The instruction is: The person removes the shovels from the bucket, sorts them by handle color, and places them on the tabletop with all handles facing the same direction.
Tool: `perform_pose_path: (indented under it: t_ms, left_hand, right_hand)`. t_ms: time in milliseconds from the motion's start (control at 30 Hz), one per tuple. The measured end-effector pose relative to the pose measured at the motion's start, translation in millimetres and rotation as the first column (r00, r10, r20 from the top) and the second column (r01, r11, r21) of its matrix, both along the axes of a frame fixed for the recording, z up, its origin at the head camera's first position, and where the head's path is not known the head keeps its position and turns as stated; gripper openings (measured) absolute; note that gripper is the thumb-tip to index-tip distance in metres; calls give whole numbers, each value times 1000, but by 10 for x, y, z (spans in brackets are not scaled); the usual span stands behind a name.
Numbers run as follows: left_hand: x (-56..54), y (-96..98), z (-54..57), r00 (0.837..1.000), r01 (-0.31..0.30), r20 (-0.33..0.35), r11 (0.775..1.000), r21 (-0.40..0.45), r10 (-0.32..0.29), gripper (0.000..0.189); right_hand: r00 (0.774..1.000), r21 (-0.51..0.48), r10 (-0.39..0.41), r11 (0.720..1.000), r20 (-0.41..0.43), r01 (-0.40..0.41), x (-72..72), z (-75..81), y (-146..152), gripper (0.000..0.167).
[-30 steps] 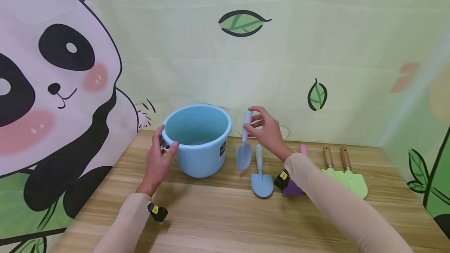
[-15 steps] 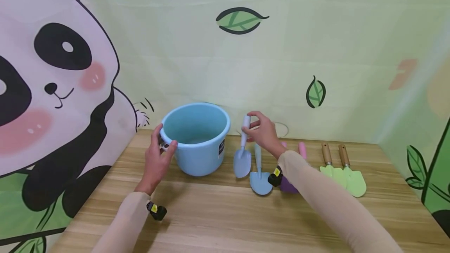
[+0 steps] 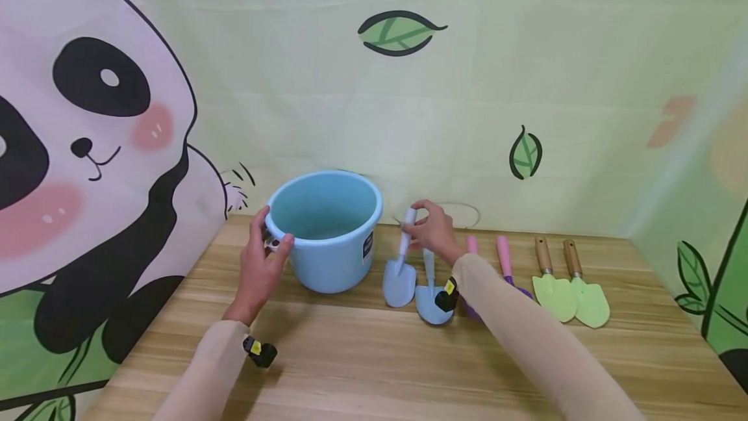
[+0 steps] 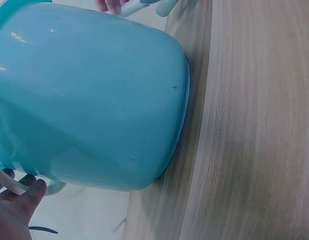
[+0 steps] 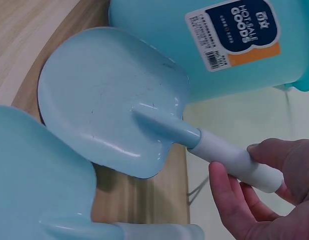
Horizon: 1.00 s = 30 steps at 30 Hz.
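Note:
My left hand (image 3: 261, 273) grips the rim of a light blue plastic bucket (image 3: 332, 268), by the white handle on its side. In the left wrist view the fingers (image 4: 27, 197) curl beside that handle, under the bucket wall. My right hand (image 3: 435, 232) pinches the pale handle of a light blue garden trowel (image 3: 400, 283) between thumb and fingers. This trowel leans with its handle up and its blade low, right at the tabletop beside the bucket. A second light blue trowel (image 5: 39, 170) lies alongside, partly hidden by my right wrist in the head view.
Farther right lie two purple trowels with pink handles (image 3: 503, 252), largely covered by my right sleeve. Two green trowels (image 3: 591, 303) with wooden handles lie past them, blades overlapping. A printed panda backdrop (image 3: 409, 135) hangs behind the wooden table (image 3: 350, 369).
My right hand has come down with the trowel, its blade now lower and slightly farther left, at the table. The left hand keeps its grip on the bucket.

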<state>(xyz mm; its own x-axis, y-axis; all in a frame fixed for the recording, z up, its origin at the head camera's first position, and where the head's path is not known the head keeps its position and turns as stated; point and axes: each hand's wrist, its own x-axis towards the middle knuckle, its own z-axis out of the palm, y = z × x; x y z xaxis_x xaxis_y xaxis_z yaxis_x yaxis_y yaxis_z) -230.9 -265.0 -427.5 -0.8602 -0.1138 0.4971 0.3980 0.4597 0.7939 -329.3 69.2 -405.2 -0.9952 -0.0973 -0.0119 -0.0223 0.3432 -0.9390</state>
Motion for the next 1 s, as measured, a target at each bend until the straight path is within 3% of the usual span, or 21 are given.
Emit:
perform_pose_path:
  t_ms: [467,800,900,1000]
  left_hand:
    - [9,-8,5,1000,1,16,1000,11,-1,72]
    - [234,153,291,999,26,29,1000,14,-26,70]
    - [216,141,270,999,21,30,1000,16,-21,69]
    - [138,89,175,1000,13,28,1000,21,-13,70]
  right_hand:
    - [996,134,33,990,85,-44,12,-88,-139,47]
    - [995,202,25,978,99,-45,-80,-241,-179,49]
    - [995,243,35,968,92,-57,-103,-272,-186,50]
    - [995,278,46,958,84,-68,-110,-281,-201,50]
